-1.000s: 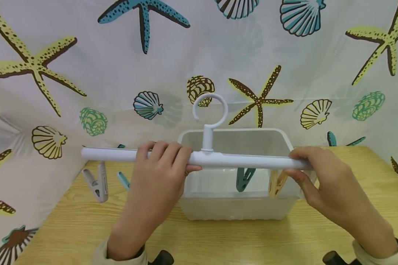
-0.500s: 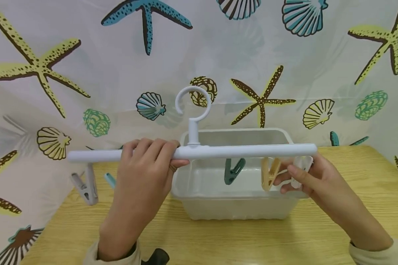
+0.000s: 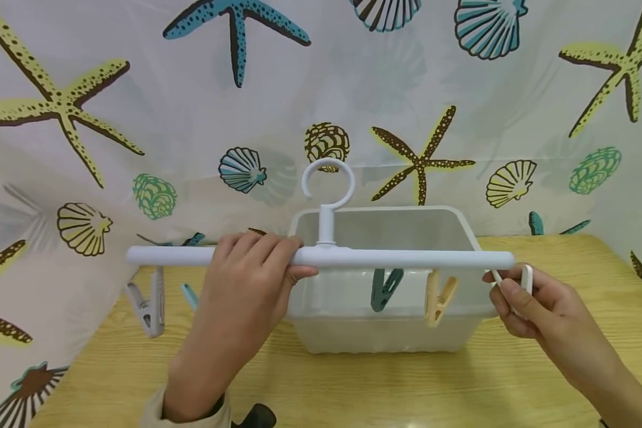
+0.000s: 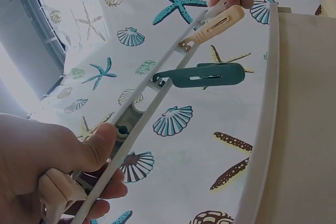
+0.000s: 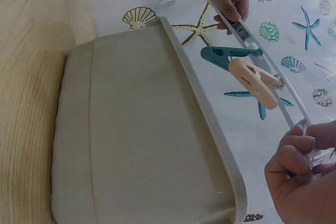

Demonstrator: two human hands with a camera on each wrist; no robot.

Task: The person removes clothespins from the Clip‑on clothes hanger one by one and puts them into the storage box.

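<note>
A white clip hanger [image 3: 385, 258] with a round hook is held level above the table. My left hand [image 3: 251, 285] grips its bar left of the hook. At the right end, my right hand [image 3: 545, 309] pinches a white clothespin [image 3: 526, 278] between thumb and fingers; whether it still joins the bar is hidden. Below the bar hang a dark green clothespin [image 3: 380, 294], a beige clothespin [image 3: 437, 303], a grey clothespin [image 3: 151, 312] and a light blue clothespin [image 3: 189, 295], partly covered by the left hand. In the left wrist view, the bar's underside shows a channel holding the green clothespin [image 4: 210, 75].
Behind and beneath the hanger, a translucent white bin [image 3: 380, 337] stands on the wooden table [image 3: 396, 386]. A cloth [image 3: 192, 119] printed with starfish and shells rises behind the table. A dark rounded object [image 3: 259, 415] shows at the bottom edge.
My right hand has let go of the bar's right end and taken hold of the white clothespin there, then turned it outward. The bar shifted left and tilted, then came back level.
</note>
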